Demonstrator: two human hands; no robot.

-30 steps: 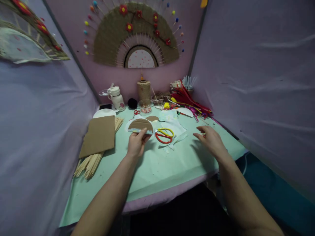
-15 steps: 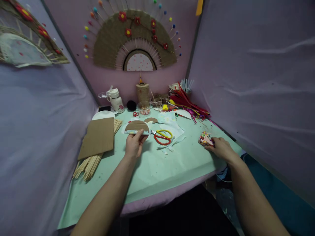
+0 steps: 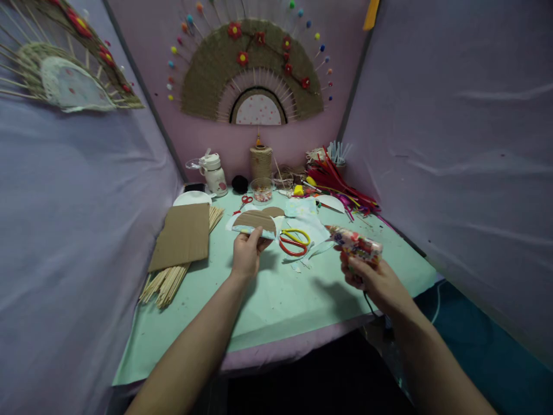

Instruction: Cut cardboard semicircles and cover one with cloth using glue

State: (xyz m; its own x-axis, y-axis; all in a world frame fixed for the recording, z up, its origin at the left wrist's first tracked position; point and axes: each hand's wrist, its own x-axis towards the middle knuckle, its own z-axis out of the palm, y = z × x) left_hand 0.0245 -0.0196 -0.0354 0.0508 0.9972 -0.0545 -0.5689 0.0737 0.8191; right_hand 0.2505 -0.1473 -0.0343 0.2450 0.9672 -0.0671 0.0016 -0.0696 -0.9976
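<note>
My left hand [image 3: 248, 252] pinches the lower edge of a half-round cardboard piece [image 3: 254, 221], where a strip of pale printed fabric [image 3: 264, 233] is folded over it. In my right hand [image 3: 363, 274] is a glue gun [image 3: 358, 242] with a colourful pattern, raised above the table with its nozzle pointing left. A dark cord hangs from its handle. Between the hands lie scissors [image 3: 294, 248] with one red and one yellow handle, their blades mostly hidden. Pale fabric [image 3: 309, 227] and small scraps lie beside them.
A cardboard sheet [image 3: 184, 233] rests on a bundle of thin sticks [image 3: 168, 288] at left. Along the back stand a white bottle [image 3: 213, 176], a twine spool [image 3: 261, 164] and a small clear dish [image 3: 262, 193]. Red pipe cleaners [image 3: 341, 184] are heaped at back right.
My right hand has lifted the glue gun off the table and brought it left, turned sideways. The left hand keeps hold of the cardboard piece. The view has shifted slightly.
</note>
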